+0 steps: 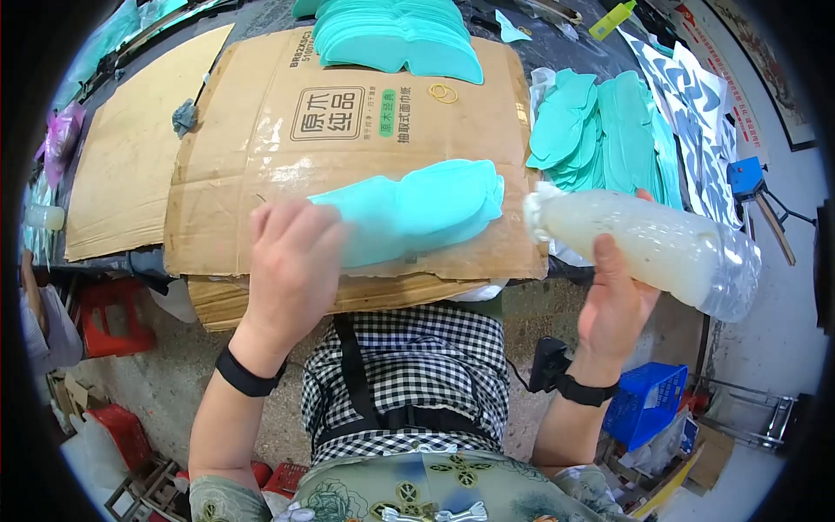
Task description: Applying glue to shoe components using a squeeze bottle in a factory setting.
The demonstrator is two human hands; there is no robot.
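A small stack of turquoise curved, lobed sheets (435,204) lies on the cardboard in front of me. My left hand (296,257) is at the stack's left end with its fingers curled together. Its fingertips are smeared by motion, so what they pinch is hidden. In my right hand (619,304) is a clear plastic bottle (648,239) of milky whitish liquid, tilted on its side. White material wraps the bottle's mouth, which points left toward the stack. My fingers and thumb wrap round the bottle's middle.
A flattened cardboard box (235,191) covers the table before me. A tall pile of turquoise sheets (391,39) stands at the back, near yellow rubber bands (443,93). More turquoise sheets (565,122) lie at the right. A blue crate (644,404) and red stool (113,317) are below.
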